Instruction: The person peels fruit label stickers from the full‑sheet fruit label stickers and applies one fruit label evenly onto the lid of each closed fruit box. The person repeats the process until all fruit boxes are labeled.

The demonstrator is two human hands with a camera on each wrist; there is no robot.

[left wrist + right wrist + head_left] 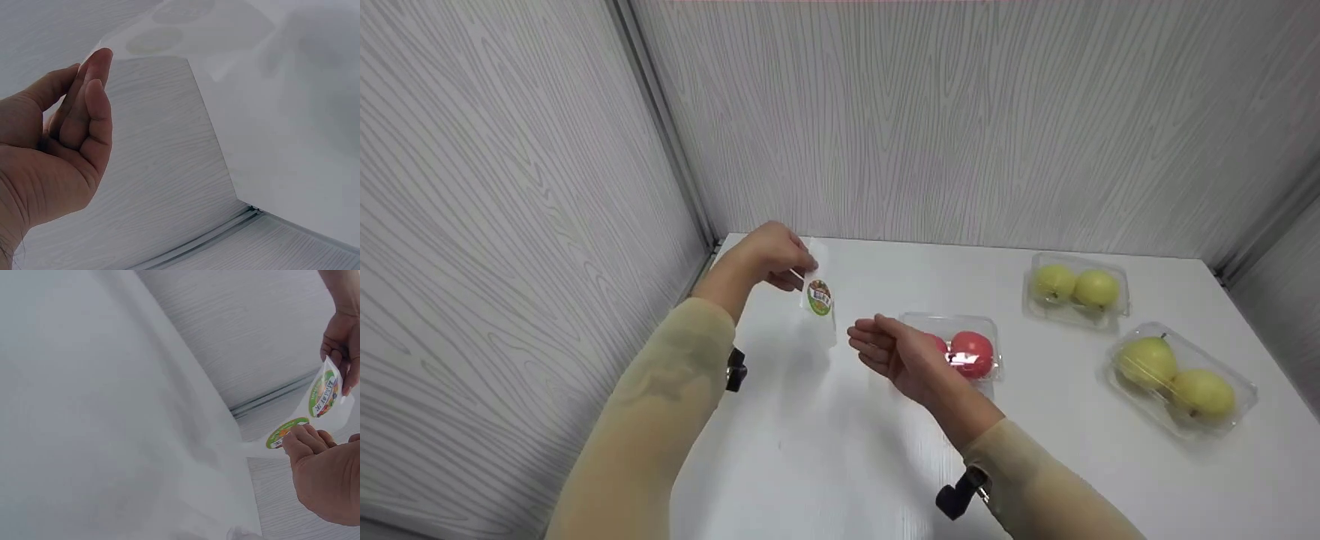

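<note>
My left hand (776, 251) pinches a white strip of fruit stickers (819, 298) between thumb and fingers, over the far left of the table. Oval labels with green edges and printing mark the strip; the right wrist view shows two of these labels (323, 394). In the left wrist view the strip's pale back (154, 40) extends from the fingertips. Lower and to the right is my right hand (907, 356), its fingers extended toward the strip. Its fingertips overlap one label in the right wrist view, but whether they touch is unclear.
Behind my right hand stands a clear clamshell box (994, 330) with red fruit (971, 355). Two clear boxes of yellow-green pears, a farther one (1121, 281) and a nearer one (1245, 386), stand at the right. Grained panels (885, 127) border the white table (810, 465).
</note>
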